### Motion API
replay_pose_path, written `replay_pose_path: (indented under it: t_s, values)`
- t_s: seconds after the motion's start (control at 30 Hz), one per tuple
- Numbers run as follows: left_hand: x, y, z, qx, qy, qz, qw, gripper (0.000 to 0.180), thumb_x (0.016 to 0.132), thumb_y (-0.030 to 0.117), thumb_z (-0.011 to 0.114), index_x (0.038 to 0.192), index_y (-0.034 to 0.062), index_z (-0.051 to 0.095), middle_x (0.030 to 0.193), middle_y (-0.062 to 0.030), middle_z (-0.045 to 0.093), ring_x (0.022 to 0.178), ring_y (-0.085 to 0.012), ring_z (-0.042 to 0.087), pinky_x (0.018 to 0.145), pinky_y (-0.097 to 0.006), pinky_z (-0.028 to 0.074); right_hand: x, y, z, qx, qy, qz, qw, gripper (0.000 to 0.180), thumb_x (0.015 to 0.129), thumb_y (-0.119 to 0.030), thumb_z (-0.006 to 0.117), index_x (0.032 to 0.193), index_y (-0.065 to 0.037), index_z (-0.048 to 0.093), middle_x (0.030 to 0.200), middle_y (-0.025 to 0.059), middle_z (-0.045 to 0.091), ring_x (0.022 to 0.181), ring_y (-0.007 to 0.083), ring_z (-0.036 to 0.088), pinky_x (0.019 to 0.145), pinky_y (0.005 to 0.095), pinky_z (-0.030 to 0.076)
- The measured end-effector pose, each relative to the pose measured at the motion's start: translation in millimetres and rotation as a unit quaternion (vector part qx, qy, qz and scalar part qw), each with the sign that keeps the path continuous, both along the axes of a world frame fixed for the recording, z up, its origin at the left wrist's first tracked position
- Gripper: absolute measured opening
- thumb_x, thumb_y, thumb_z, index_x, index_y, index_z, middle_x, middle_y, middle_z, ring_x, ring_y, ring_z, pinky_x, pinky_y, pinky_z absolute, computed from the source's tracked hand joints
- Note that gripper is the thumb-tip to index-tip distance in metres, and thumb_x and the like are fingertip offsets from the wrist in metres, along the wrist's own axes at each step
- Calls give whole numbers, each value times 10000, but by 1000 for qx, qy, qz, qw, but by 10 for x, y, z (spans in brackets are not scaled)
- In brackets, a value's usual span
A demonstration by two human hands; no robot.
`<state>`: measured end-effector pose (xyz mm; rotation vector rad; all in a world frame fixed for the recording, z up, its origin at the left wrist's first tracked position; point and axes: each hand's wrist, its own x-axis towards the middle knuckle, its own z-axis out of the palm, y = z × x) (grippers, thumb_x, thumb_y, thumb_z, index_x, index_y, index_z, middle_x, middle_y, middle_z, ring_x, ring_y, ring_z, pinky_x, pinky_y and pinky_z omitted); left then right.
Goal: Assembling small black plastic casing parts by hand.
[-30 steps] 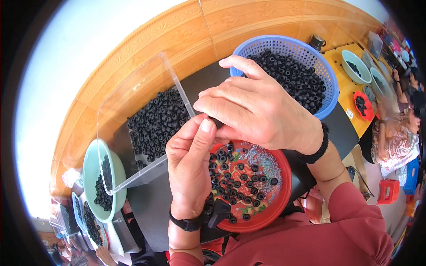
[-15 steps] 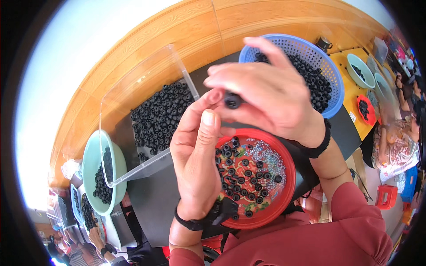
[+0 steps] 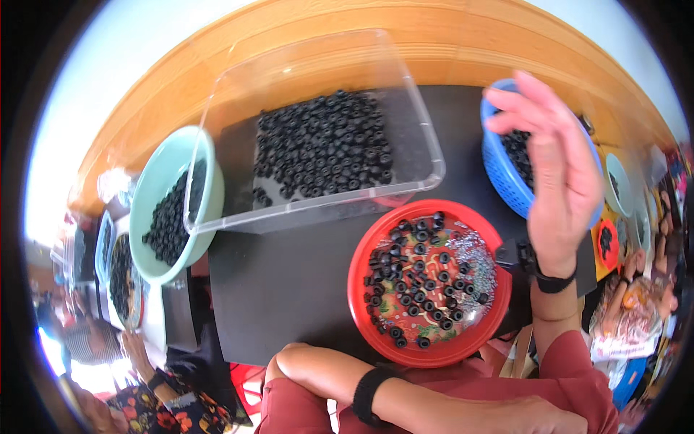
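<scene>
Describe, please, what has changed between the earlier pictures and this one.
The hands have parted: the right hand moved right, to the blue basket, and looks open; the left hand drew back toward the body, cut off by the lower edge. The black ring they handled no longer shows; where it went is unclear. The view shifted, but the red tray, clear container and green bowl stayed in place.

Your small black pieces (image 3: pixel 325 145) are short, rounded rings with a hole through each. You have a dense heap of them in the clear bin (image 3: pixel 318 203), more inside the blue basket (image 3: pixel 499 173), partly hidden from view, and a loose scatter in the red tray (image 3: pixel 357 289), mostly toward its left and lower parts, some hole-up, others tipped onto their sides.
</scene>
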<state>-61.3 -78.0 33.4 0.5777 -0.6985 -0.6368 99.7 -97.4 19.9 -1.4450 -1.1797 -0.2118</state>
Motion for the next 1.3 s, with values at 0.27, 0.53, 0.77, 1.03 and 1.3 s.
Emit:
replay_pose_path:
  t_s: [0.27, 0.53, 0.77, 1.03, 1.3]
  values:
    - [-179, -303, -60, -285, 31, -31, 958, 446, 984, 353, 513, 1180, -47, 539, 1093, -98, 611, 1035, -143, 551, 862, -301, 454, -17, -150, -56, -6, -39, -41, 998, 313, 999, -93, 433, 1222, 91, 552, 1047, 155, 665, 782, 105, 577, 843, 250, 446]
    - [-233, -307, -82, -283, 10, -106, 953, 382, 993, 325, 466, 1158, -15, 516, 1074, -149, 609, 1024, -235, 585, 828, -354, 455, -247, -177, -52, 6, -67, -73, 995, 320, 991, -97, 446, 1223, 99, 548, 1046, 178, 665, 814, 132, 596, 896, 290, 444]
    - [-199, -287, -180, -187, -137, -236, 944, 422, 1035, 355, 344, 1291, 23, 391, 1175, -184, 561, 1066, -297, 579, 847, -397, 441, -307, -571, -148, -81, -74, -97, 989, 312, 953, -34, 480, 1229, 97, 540, 1087, 191, 649, 816, 142, 603, 886, 309, 462]
    - [-528, -646, -324, -151, -360, 21, 920, 658, 925, 525, 481, 1351, 41, 352, 1197, -200, 551, 1127, -296, 542, 854, -407, 454, -547, -1430, -627, -279, -2, -219, 935, 270, 817, -14, 688, 1086, -38, 675, 976, 81, 694, 772, 144, 620, 742, 268, 492]
    - [-575, -636, -240, -140, -283, -52, 948, 260, 886, 246, 589, 847, -6, 642, 865, -219, 625, 893, -361, 573, 760, -443, 440, -560, -1515, -607, -341, -82, -105, 931, 129, 838, -113, 648, 950, -52, 671, 812, 118, 649, 751, 319, 612, 685, 400, 483]
